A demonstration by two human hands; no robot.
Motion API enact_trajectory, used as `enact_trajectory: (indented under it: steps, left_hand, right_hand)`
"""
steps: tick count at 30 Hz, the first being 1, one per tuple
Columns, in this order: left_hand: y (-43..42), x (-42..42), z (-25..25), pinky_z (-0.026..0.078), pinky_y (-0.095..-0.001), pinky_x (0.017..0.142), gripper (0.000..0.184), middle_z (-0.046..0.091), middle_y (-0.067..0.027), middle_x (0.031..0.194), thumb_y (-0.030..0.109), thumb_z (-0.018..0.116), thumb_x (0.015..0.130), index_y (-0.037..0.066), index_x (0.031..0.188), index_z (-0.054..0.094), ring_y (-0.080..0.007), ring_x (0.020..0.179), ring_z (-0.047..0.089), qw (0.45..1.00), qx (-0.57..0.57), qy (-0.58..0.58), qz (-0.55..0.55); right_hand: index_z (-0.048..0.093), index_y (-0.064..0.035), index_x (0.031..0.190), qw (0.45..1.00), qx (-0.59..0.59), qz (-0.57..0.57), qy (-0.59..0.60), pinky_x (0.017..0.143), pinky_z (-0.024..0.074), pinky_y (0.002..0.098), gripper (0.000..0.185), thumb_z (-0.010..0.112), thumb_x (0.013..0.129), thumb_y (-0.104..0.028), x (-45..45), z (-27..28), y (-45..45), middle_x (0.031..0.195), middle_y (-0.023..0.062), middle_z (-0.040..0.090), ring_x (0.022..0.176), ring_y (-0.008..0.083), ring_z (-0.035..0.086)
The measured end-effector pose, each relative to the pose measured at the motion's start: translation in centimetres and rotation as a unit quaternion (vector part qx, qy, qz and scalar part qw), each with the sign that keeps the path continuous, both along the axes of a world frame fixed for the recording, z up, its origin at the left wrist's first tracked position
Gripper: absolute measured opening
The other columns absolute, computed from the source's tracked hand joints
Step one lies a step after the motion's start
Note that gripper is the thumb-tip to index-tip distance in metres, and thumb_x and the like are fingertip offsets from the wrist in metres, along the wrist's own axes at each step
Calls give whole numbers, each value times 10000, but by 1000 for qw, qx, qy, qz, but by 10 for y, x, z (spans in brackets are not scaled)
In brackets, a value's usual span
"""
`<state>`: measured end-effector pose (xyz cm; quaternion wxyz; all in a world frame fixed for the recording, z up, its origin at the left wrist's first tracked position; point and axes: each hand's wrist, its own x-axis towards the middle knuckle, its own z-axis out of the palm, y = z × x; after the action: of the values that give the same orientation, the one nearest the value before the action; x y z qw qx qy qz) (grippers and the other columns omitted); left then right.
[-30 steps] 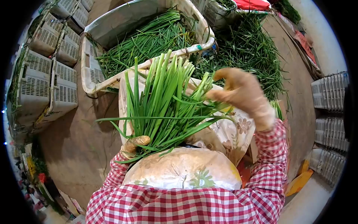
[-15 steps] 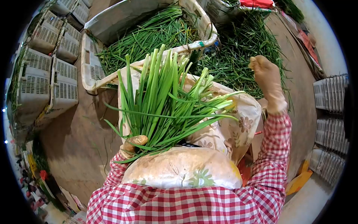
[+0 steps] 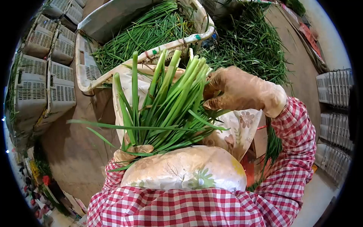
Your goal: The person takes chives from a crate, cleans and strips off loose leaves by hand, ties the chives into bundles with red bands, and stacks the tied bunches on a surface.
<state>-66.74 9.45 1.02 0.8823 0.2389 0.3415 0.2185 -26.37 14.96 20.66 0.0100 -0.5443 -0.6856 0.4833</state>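
A bunch of long green stalks with pale cut ends stands fanned out over my lap, pale ends pointing away from me. My left hand, in a tan glove, is wrapped round its lower left part. At the bunch's upper right side, my gloved right hand has its fingers curled against the stalks; its fingertips are partly hidden behind them. Beneath the bunch lies a flowered cloth, and a pale printed apron covers my front.
Ahead stands a white crate holding more green stalks. A heap of loose greens lies to its right. Stacked white crates line the left, with more crates at the right. Greens hang beside my right arm.
My right hand moved out to the right, closed, then came back to the bunch's right side. The bunch now looks narrower. Greens now show below my right arm. The left hand still holds on.
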Motion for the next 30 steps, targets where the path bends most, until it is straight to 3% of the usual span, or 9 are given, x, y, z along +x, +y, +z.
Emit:
enact_trajectory:
  steps: [2, 5, 6, 11, 14, 16, 19, 23, 30]
  left_hand:
    - [3, 2, -1, 543, -356, 753, 415, 646, -188, 1002, 287, 619, 824, -65, 1044, 600, -260, 847, 651, 1000, 2, -1, 4]
    - [7, 2, -3, 543, -353, 744, 414, 647, -185, 995, 290, 609, 829, -64, 1044, 597, -257, 840, 651, 1000, 10, -1, 13]
    - [8, 2, -3, 543, -352, 742, 414, 647, -184, 993, 291, 606, 831, -64, 1044, 595, -256, 837, 651, 1000, 10, -2, 16]
    - [14, 3, -9, 543, -346, 727, 413, 649, -179, 982, 296, 588, 840, -62, 1045, 589, -253, 824, 650, 999, 22, -4, 33]
    - [13, 3, -11, 543, -343, 719, 412, 649, -176, 975, 299, 578, 846, -61, 1046, 586, -250, 817, 650, 999, 24, -7, 39]
    - [11, 2, -12, 543, -341, 713, 412, 650, -174, 970, 302, 571, 849, -60, 1046, 583, -249, 811, 649, 999, 20, -11, 43]
    - [7, 0, -14, 543, -338, 704, 411, 651, -171, 963, 305, 561, 855, -59, 1046, 579, -246, 804, 649, 999, 12, -13, 48]
    - [6, -3, -16, 543, -333, 693, 411, 652, -167, 954, 309, 547, 862, -57, 1047, 575, -243, 793, 648, 999, 4, -21, 47]
    - [0, -12, -12, 543, -326, 672, 412, 653, -161, 938, 316, 522, 874, -55, 1048, 566, -238, 776, 647, 996, -6, -35, 77]
  right_hand:
    - [673, -21, 967, 996, -45, -62, 55, 698, 498, 345, 223, 675, 766, -118, -2, -11, -7, 837, 144, 664, 756, 295, 628]
    - [623, -2, 814, 952, 291, 24, -92, 691, 483, 408, 82, 610, 744, -43, -7, -29, -21, 789, 167, 637, 768, 358, 598]
    - [626, -23, 866, 931, 250, 101, -247, 745, 477, 427, 140, 630, 737, -76, -19, -24, -19, 800, 161, 641, 810, 356, 604]
    - [605, -65, 1072, 994, 30, 57, -84, 808, 478, 411, 307, 630, 809, -221, -16, -11, -19, 944, 177, 644, 904, 361, 597]
    - [577, -84, 1146, 997, 26, 67, 14, 798, 484, 416, 361, 613, 838, -269, -10, -14, -18, 997, 179, 636, 921, 362, 595]
    - [579, -72, 1114, 995, 22, 68, -68, 790, 483, 423, 328, 612, 829, -232, -19, -23, -21, 946, 191, 643, 864, 363, 614]
    - [598, 21, 770, 943, 245, 68, -214, 589, 517, 423, 88, 555, 736, -48, -29, -32, -18, 706, 163, 628, 711, 290, 663]
    - [583, -6, 779, 858, 464, 87, -200, 507, 490, 399, 70, 570, 762, -73, -34, -64, -2, 677, 113, 621, 597, 250, 652]
    - [566, -12, 833, 925, 303, 42, -226, 494, 504, 370, 101, 539, 858, -106, -33, -57, 37, 631, 132, 605, 578, 261, 643]
